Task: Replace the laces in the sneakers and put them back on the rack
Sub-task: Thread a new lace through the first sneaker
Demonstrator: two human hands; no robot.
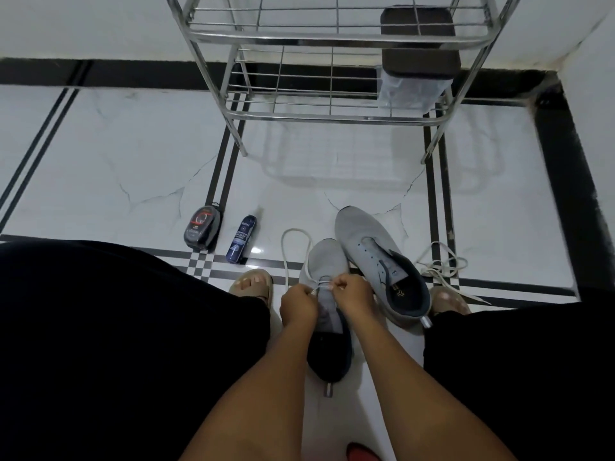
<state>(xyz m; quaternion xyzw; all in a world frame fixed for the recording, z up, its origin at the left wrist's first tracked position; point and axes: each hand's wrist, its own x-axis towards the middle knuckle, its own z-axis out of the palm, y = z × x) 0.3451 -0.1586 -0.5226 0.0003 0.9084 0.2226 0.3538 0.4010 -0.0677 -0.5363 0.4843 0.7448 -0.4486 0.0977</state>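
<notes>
Head view: both hands worked at lower centre of the frame over the near sneaker (324,294). Left hand (298,304) and right hand (352,292) each pinched the white lace (293,242) at the lowest eyelets; its loop trailed up-left on the floor. Second sneaker (376,261) lay just right, unlaced. Loose lace (439,264) lay further right. Metal rack (332,78) stood at upper centre.

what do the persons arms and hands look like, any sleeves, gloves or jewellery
Both forearms are bare to the bottom of the picture: no sleeves, no gloves. The left hand and right hand show no watch, bracelet or ring, though the fingers are too small to rule out a thin ring.
</notes>
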